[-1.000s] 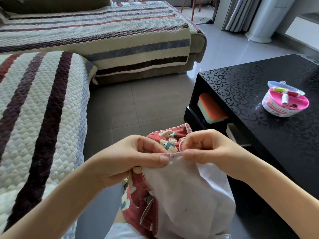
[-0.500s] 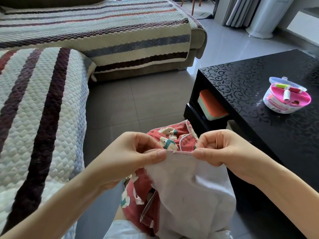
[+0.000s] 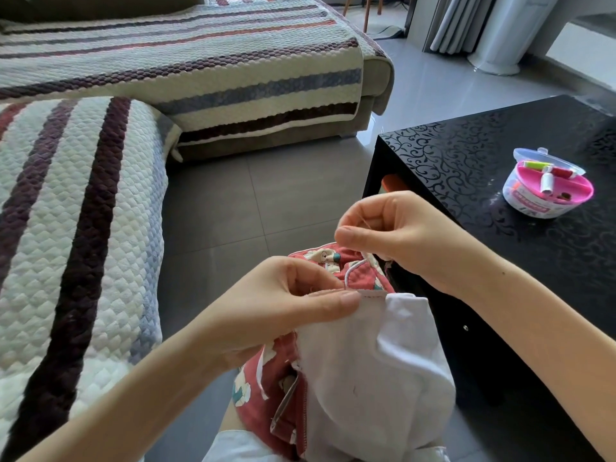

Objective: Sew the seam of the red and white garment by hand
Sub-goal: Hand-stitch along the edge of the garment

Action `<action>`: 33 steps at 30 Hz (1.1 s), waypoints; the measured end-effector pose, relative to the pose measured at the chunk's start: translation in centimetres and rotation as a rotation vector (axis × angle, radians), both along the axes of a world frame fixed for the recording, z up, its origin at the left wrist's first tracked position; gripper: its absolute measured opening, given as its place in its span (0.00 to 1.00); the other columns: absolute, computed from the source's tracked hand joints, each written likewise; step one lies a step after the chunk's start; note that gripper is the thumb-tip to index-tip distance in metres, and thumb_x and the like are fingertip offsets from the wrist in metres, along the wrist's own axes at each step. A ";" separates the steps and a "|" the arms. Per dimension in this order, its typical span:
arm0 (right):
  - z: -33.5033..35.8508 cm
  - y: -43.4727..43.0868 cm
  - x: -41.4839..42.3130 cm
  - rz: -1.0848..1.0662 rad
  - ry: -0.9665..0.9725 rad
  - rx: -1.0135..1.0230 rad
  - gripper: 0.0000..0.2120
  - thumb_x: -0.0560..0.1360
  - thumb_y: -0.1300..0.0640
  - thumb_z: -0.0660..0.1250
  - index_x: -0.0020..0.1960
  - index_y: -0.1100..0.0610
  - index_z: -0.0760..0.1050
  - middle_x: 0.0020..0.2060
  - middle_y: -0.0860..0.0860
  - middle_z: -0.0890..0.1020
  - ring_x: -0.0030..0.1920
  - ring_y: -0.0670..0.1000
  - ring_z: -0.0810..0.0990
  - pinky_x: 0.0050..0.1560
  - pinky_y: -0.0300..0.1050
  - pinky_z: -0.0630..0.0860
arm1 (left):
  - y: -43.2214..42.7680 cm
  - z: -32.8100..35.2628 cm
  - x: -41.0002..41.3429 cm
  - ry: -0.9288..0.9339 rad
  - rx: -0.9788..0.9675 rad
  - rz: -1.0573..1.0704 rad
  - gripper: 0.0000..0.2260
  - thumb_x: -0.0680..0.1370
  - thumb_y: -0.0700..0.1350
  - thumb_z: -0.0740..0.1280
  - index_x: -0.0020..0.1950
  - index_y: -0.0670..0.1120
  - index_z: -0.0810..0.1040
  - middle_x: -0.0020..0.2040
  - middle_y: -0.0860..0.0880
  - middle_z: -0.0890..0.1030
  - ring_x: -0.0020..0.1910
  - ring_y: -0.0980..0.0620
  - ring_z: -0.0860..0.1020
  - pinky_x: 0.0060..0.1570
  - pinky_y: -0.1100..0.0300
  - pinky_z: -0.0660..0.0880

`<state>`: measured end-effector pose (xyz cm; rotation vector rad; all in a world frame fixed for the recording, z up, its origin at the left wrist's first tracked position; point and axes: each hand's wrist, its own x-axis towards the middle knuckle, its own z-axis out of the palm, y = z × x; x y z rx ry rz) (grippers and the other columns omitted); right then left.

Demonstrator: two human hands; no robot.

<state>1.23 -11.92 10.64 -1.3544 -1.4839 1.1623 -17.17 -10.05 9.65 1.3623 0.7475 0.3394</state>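
The red and white garment [image 3: 366, 368] lies bunched on my lap, white lining up, red printed side showing at the top and left. My left hand [image 3: 283, 305] pinches its seam edge between thumb and fingers. My right hand [image 3: 393, 231] is raised a little above the seam, fingers curled, pinching a thin needle with a pale thread [image 3: 365, 223] that runs down to the cloth. A short line of stitches shows along the seam just right of my left thumb.
A black patterned coffee table [image 3: 466, 151] stands close on the right with a pink and white sewing kit box [image 3: 546, 186] open on it. A striped quilted sofa [image 3: 83, 211] fills the left and back. Grey tiled floor [image 3: 250, 201] lies between.
My right hand has let go of the seam and risen up and away, drawing the thread out. My left hand keeps its pinch on the seam edge.
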 end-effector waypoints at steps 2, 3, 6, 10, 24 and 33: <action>0.1 0.5 -0.4 0.019 -0.038 0.011 0.05 0.72 0.59 0.72 0.37 0.57 0.79 0.29 0.52 0.78 0.32 0.47 0.73 0.37 0.40 0.71 | -0.1 -0.2 0.2 0.012 0.043 0.011 0.03 0.65 0.46 0.75 0.35 0.47 0.85 0.33 0.52 0.82 0.34 0.60 0.78 0.36 0.70 0.72; 0.1 0.6 -0.6 0.022 -0.057 0.022 0.05 0.72 0.60 0.72 0.37 0.57 0.79 0.30 0.54 0.78 0.33 0.50 0.73 0.38 0.45 0.70 | -0.1 -0.4 0.2 0.022 0.053 0.015 0.03 0.65 0.46 0.75 0.35 0.48 0.85 0.33 0.52 0.82 0.35 0.59 0.78 0.37 0.69 0.72; -0.1 1.0 -1.2 -0.019 -0.149 0.112 0.08 0.73 0.62 0.71 0.36 0.57 0.77 0.27 0.51 0.74 0.30 0.48 0.70 0.34 0.44 0.70 | -0.3 -0.6 0.3 0.086 0.077 -0.008 0.04 0.65 0.45 0.77 0.32 0.49 0.83 0.30 0.52 0.78 0.32 0.57 0.74 0.35 0.66 0.69; -0.9 1.3 -2.1 -0.047 -0.253 0.229 0.12 0.74 0.61 0.70 0.35 0.52 0.73 0.25 0.48 0.71 0.26 0.43 0.67 0.30 0.32 0.65 | -0.7 -0.6 0.5 0.089 0.022 -0.083 0.10 0.68 0.38 0.77 0.30 0.48 0.82 0.30 0.54 0.79 0.31 0.60 0.75 0.34 0.68 0.71; -2.2 0.6 -1.6 -0.137 -0.061 0.185 0.09 0.71 0.54 0.73 0.47 0.59 0.80 0.22 0.51 0.68 0.25 0.46 0.64 0.29 0.45 0.64 | -0.5 -1.0 0.3 0.076 -0.161 -0.033 0.11 0.61 0.44 0.81 0.35 0.40 0.83 0.34 0.47 0.80 0.34 0.54 0.77 0.36 0.64 0.74; -3.6 -2.2 1.4 0.208 -0.072 -0.066 0.14 0.67 0.44 0.75 0.40 0.56 0.82 0.30 0.66 0.72 0.32 0.51 0.66 0.31 0.46 0.60 | 0.1 -0.9 -0.6 0.037 -0.152 0.103 0.04 0.66 0.38 0.73 0.38 0.38 0.81 0.30 0.53 0.81 0.30 0.63 0.78 0.30 0.74 0.70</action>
